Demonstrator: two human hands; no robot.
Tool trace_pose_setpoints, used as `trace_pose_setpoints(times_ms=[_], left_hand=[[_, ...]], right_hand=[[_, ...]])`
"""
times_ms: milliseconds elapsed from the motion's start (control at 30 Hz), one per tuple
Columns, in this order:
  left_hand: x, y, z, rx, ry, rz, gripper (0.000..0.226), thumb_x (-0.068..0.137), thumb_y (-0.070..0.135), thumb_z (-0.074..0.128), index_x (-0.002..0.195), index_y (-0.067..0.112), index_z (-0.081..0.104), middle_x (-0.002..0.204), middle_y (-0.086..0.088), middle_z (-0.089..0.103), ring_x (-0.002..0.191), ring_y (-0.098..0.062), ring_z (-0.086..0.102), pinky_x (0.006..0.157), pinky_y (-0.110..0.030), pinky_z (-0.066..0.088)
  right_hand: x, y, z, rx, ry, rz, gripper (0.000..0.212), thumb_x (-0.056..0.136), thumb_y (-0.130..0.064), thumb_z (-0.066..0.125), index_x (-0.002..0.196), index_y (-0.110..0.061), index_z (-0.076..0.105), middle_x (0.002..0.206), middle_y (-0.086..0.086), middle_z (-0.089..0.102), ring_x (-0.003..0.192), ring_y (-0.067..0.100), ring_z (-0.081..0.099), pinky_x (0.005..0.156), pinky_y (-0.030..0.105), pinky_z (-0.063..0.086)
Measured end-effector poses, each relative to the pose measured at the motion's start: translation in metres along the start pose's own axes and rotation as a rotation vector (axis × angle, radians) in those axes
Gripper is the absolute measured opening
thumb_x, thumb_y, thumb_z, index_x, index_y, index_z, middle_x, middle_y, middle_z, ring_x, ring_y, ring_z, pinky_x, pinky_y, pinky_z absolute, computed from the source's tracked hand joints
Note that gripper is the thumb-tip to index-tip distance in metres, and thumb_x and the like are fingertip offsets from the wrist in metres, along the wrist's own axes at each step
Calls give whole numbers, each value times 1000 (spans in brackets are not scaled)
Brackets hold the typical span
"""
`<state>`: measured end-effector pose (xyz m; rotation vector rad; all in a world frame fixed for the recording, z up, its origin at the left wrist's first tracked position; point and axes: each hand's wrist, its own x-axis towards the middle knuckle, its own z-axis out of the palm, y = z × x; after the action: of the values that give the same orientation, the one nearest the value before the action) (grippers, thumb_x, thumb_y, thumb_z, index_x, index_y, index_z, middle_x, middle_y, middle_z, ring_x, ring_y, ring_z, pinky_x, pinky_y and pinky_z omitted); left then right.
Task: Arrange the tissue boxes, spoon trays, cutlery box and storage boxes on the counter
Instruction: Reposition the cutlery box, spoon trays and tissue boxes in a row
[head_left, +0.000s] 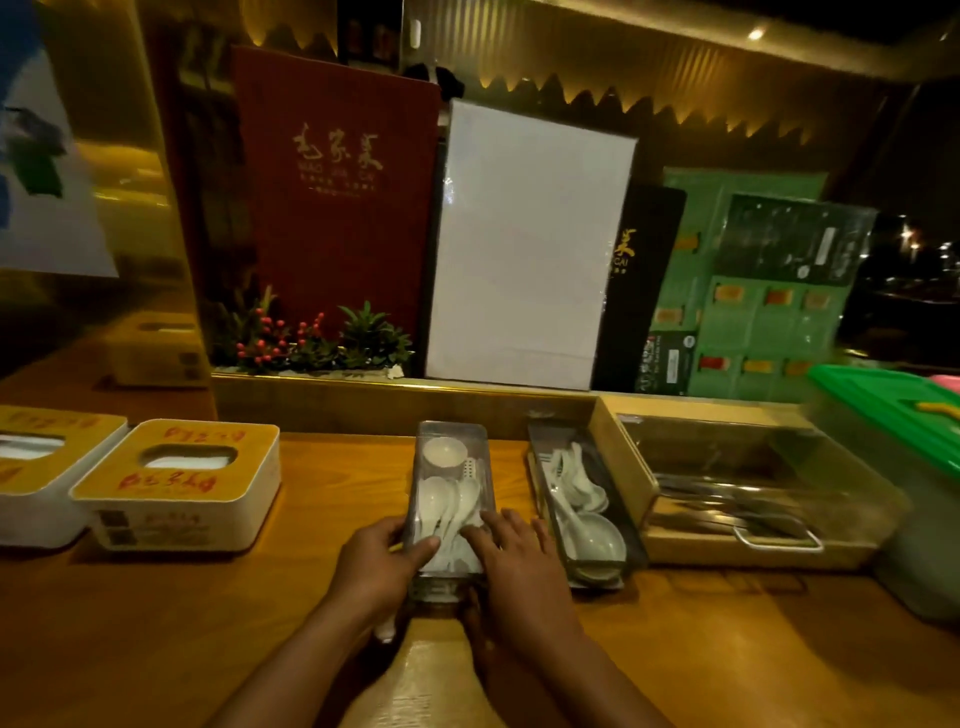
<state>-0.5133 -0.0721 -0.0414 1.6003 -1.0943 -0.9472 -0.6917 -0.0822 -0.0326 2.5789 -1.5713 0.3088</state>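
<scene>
A clear spoon tray (451, 441) with white spoons and a small bowl lies lengthwise at the middle of the wooden counter (337, 478). My left hand (376, 564) grips its near left corner, and my right hand (519, 566) grips its near right side, fingers lying over the rim. A second spoon tray (579, 512) sits just to the right. Beside it stands the cutlery box (737, 499) with a clear lid and metal utensils. Two white tissue boxes with yellow tops, one (179, 486) beside the other (36, 470), stand at the left.
A storage box with a green lid (893, 415) stands at the far right. Behind the counter's raised ledge lean a red menu (337, 197), a white board (524, 249) and green cards (753, 312). A small plant (317, 338) sits on the ledge.
</scene>
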Motion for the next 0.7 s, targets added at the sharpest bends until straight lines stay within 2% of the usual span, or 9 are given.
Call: trace_pose_setpoints(times_ms=[167, 267, 433, 533, 700], left_hand=[[-1, 11, 34, -12, -28, 18, 48, 87, 16, 78, 132, 16, 62, 106, 5, 67, 89, -7, 64, 64, -17, 50], [1, 13, 47, 1, -39, 29, 51, 86, 18, 78, 134, 18, 62, 111, 4, 71, 98, -11, 67, 69, -19, 53], [2, 17, 63, 11, -33, 23, 44, 87, 18, 77, 129, 22, 65, 111, 5, 73, 101, -13, 68, 87, -38, 59], [4, 19, 68, 7, -37, 13, 44, 88, 18, 77, 130, 24, 65, 113, 6, 73, 99, -12, 68, 84, -35, 59], [9, 19, 70, 12, -41, 21, 45, 87, 18, 77, 130, 24, 65, 107, 10, 71, 98, -10, 67, 75, -27, 55]], right_hand=[[-11, 26, -2, -29, 18, 53, 71, 64, -47, 80, 129, -29, 56, 135, 3, 62, 127, 29, 56, 106, 53, 40], [-13, 40, 0, -52, 28, 65, 68, 66, -48, 79, 128, -30, 58, 136, 4, 62, 129, 30, 54, 107, 52, 35], [-14, 54, 0, -40, 10, 131, 70, 61, -49, 84, 126, -34, 62, 137, 12, 61, 130, 35, 53, 104, 53, 37], [-14, 59, 3, -38, 7, 136, 69, 63, -46, 85, 127, -35, 61, 137, 10, 61, 130, 34, 54, 104, 52, 36], [-13, 62, 5, -4, 7, 140, 71, 62, -44, 86, 127, -32, 61, 135, 6, 63, 128, 31, 56, 100, 53, 45]])
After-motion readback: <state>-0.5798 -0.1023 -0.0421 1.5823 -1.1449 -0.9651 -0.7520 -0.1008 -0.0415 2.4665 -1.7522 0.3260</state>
